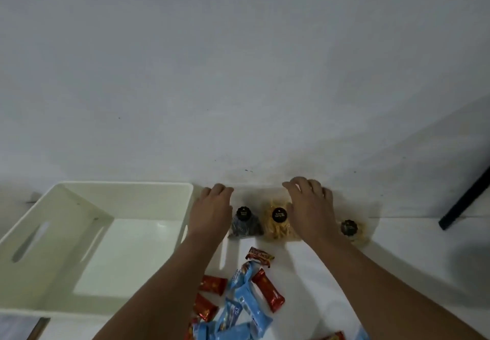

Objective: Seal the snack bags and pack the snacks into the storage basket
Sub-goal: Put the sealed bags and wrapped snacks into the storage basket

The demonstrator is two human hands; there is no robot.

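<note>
A white storage basket with slot handles stands empty at the left. Three clear snack bags with round black labels stand against the wall: a dark one, a yellow one and a pale one. My left hand hovers just left of the dark bag, between it and the basket, fingers loosely bent. My right hand reaches over the upper right of the yellow bag; whether it touches the bag is unclear. Neither hand plainly holds anything.
Loose red wrapped snacks and light blue packets lie in a heap on the white table near the front. A black bar leans at the far right. The wall rises directly behind the bags.
</note>
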